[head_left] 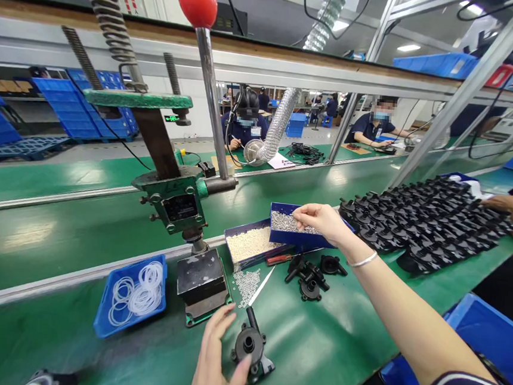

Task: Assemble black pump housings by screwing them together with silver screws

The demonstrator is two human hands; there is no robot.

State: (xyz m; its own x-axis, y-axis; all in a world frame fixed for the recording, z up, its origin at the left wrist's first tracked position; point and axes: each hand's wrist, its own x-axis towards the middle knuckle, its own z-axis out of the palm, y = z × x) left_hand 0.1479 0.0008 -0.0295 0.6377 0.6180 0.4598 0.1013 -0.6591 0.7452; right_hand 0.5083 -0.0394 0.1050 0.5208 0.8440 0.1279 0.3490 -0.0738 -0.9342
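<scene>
We are seeing an open lane of green bench [315, 341] stretching from the lower black housing [249, 343] toward the right arm [392, 309]. Farther forward, clustered black parts [310, 288] are blocking us, with two blue bins [297, 238] standing behind. Leftward, we are meeting the press [170, 203] and, just beside it, the ring tray [101, 323]; rightward, rows of black parts [429, 213] are barring low passage.

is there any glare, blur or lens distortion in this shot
Head view: pale glare on the glossy green tabletop; overexposed white ceiling lights; silver metal post slanting, probably wide-angle distortion; bare left hand's thumb slightly soft, perhaps motion blur, over the round black plastic housing.
</scene>
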